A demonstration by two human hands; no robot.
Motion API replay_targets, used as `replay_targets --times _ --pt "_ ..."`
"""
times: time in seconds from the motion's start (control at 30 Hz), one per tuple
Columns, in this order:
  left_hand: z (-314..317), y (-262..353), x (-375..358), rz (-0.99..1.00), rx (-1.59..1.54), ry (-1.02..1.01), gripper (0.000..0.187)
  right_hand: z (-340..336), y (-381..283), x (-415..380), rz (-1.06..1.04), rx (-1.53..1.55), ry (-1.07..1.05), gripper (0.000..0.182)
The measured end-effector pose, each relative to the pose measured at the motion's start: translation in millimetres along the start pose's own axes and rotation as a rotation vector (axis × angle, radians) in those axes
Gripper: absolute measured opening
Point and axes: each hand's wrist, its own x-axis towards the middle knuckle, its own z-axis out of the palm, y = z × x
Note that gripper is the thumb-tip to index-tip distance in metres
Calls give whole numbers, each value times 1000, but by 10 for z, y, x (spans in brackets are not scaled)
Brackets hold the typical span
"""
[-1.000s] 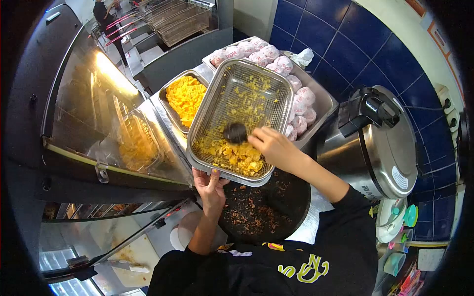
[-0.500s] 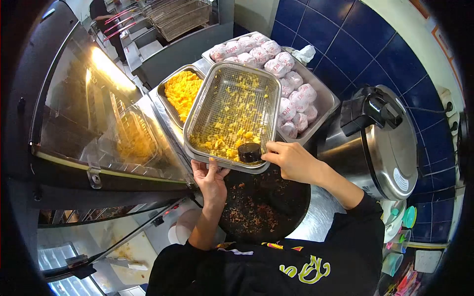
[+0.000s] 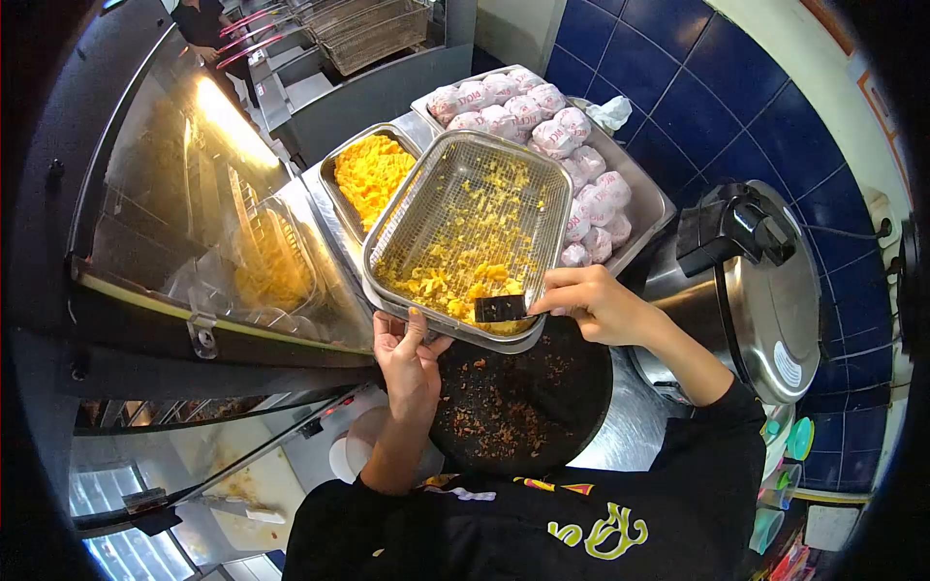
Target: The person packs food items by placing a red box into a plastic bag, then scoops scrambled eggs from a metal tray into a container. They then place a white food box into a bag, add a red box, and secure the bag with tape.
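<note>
Mesh tray (image 3: 472, 228) sat tilted above the counter, its near rim resting in the fingers of the left hand (image 3: 407, 353), which curled up around the edge from below, thumb on the rim. Yellow crumbs (image 3: 455, 281) lay heaped toward that low, near end of the tray, just beyond the fingertips. The right hand (image 3: 596, 302) pinched a small black scraper (image 3: 501, 308) between thumb and fingers, blade pressed against the mesh at the near rim, right beside the crumb pile. Directly under both hands was a round dark pan (image 3: 542, 387) scattered with brown bits. Past the fingers, on the far side of the tray, a steel pan of yellow crumbs (image 3: 373, 174) stood to the left, and a steel tray of wrapped buns (image 3: 557, 131) stood to the right, partly under the mesh tray. A big steel cooker (image 3: 775, 290) stood off beyond the right wrist.
</note>
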Motion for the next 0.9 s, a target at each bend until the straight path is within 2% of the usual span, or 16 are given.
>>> replay_targets --times 0.2,0.3,0.37,0.4,0.43,0.5,0.67,0.83,0.9 --pt "8 168 -85 -104 -3 -29 23 -56 -29 -12 -16 97 -2 31" --pt "-11 209 -160 -161 -46 -45 23 -42 5 -54 112 150 -16 27" --pt "2 220 -214 -179 -49 -25 23 -21 44 -92 323 369 -59 21" --pt "-4 219 -240 -183 -36 -40 24 -25 -15 -99 492 644 -58 16" --pt "-10 220 -265 -188 -22 -56 25 -15 -11 -107 493 646 -58 16" --pt "-16 224 -315 -189 -12 -59 28 0 3 -121 762 798 -83 16" --pt "-116 263 -418 -233 52 -96 35 4 46 -101 845 909 -45 17" --pt "-213 269 -552 -291 87 -101 42 -116 61 59 735 1110 17 17" --pt "-244 254 -609 -304 98 -104 43 -172 60 192 731 1027 126 19"
